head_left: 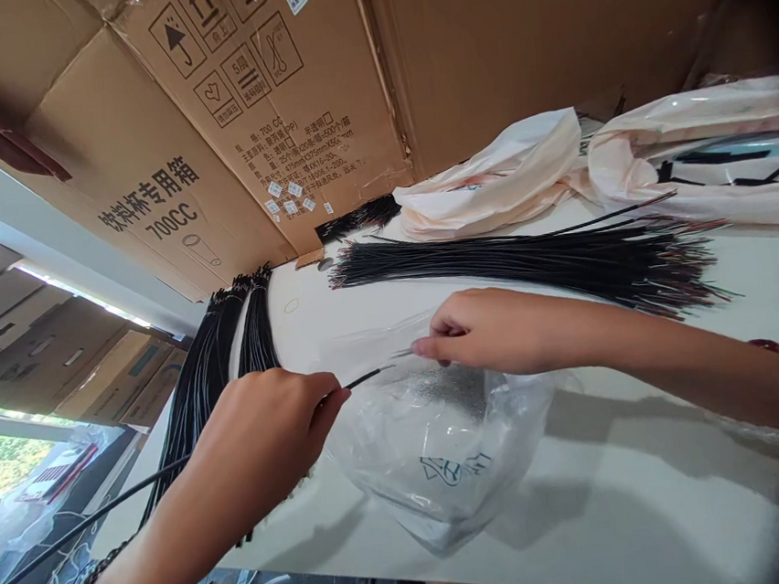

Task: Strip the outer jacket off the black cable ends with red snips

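Note:
My left hand [278,422] is closed on a black cable [365,379], whose stripped end points right and whose length trails back to the lower left. Facing that end, my right hand [452,334] pinches a thin, light-coloured pin-like piece [402,353]. A small gap shows between the piece and the cable's tip. Below both hands lies a clear plastic bag [442,480] with green print; small silvery pieces seem to be inside it, too fine to make out singly.
A bundle of black cables [510,257] lies behind my right hand. More cables [208,374] hang over the table's left end. Large cardboard boxes [239,95] stand behind the white table [617,509], with pale plastic bags [495,181] at the back right.

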### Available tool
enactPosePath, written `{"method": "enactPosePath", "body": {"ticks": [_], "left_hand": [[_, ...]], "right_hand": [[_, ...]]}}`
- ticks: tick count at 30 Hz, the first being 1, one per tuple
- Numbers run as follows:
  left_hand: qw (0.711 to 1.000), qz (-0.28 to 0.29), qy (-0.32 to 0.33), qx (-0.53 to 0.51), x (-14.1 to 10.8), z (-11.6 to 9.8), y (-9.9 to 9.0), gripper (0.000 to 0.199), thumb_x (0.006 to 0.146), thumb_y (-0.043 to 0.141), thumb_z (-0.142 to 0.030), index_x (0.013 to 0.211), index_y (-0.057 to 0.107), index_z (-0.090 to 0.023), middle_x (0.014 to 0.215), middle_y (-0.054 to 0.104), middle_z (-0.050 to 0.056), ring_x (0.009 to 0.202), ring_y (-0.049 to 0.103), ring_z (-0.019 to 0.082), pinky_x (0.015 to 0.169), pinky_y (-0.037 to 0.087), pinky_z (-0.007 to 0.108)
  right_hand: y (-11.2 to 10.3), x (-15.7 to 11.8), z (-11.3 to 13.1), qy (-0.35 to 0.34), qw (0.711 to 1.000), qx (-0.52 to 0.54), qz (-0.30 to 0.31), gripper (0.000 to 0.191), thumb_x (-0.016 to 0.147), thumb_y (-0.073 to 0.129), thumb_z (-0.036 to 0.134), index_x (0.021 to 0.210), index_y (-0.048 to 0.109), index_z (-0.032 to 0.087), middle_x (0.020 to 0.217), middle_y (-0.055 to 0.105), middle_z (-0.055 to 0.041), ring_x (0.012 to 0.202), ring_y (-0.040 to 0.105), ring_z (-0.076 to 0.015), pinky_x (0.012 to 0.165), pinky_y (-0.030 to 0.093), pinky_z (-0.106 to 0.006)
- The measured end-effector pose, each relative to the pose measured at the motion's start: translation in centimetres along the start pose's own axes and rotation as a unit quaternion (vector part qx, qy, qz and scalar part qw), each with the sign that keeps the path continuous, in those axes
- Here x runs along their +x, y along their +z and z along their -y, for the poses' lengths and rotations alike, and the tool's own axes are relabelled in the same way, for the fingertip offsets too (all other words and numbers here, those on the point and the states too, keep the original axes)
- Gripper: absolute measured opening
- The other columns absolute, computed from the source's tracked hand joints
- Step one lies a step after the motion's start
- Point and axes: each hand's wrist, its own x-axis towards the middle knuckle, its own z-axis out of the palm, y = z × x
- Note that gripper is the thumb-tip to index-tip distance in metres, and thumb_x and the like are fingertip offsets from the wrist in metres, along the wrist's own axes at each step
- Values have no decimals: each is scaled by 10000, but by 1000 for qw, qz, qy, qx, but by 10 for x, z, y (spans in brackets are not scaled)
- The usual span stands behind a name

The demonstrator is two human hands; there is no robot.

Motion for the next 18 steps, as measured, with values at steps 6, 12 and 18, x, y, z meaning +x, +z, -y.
{"method": "enactPosePath", "body": {"ticks": [6,12,18], "left_hand": [[997,-78,-2,23,-11,1,11,395,959,388,-374,731,679,-233,518,635,23,478,604,207,510,162,288],[994,-105,0,30,-15,2,14,359,962,396,-379,781,675,-244,485,611,1,436,587,195,488,153,273],[989,-140,10,44,-16,3,18,335,960,418,-381,813,682,-238,481,620,-6,411,579,200,481,141,268]], "right_hand": [[13,11,0,15,966,248,76,396,973,389,470,737,516,180,527,300,67,450,227,-82,452,192,-246],[26,13,0,22,957,267,114,372,985,379,443,706,381,197,578,350,62,457,264,-63,452,213,-232],[27,5,6,23,989,131,58,385,960,371,506,742,437,196,658,486,16,560,441,-109,509,292,-255]]}}
